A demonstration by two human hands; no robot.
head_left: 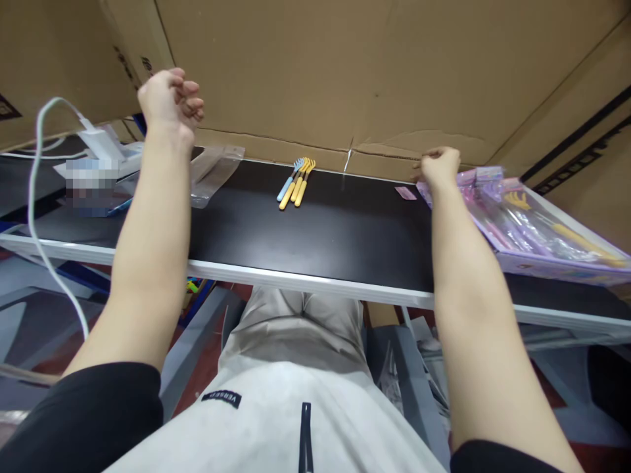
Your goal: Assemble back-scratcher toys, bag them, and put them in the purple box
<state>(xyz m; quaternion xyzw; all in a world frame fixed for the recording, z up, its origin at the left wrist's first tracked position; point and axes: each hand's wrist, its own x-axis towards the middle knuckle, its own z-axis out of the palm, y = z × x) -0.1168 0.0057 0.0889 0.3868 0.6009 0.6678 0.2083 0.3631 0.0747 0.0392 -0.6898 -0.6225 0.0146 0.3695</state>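
Note:
My left hand (172, 98) is raised in front of the cardboard at the upper left, its fingers curled in and nothing visible in them. Below it, partly behind my forearm, lies a clear plastic bag (215, 172). At the right, my right hand (440, 165) is bent at the wrist with its fingers drawn together; whether they hold anything is hidden. It is beside the left end of a purple display box (562, 264) of bagged back scratchers (522, 226). A pink slip (405, 193) lies near this hand. Several small back scratchers (298, 180), blue and yellow, lie mid-table.
Tall cardboard (374, 79) walls the far side of the black table (315, 243). A white charger (101, 141) with a looping cable (33, 197) stands at the left by a power strip. The table's pale metal edge (305, 281) runs across in front of my lap.

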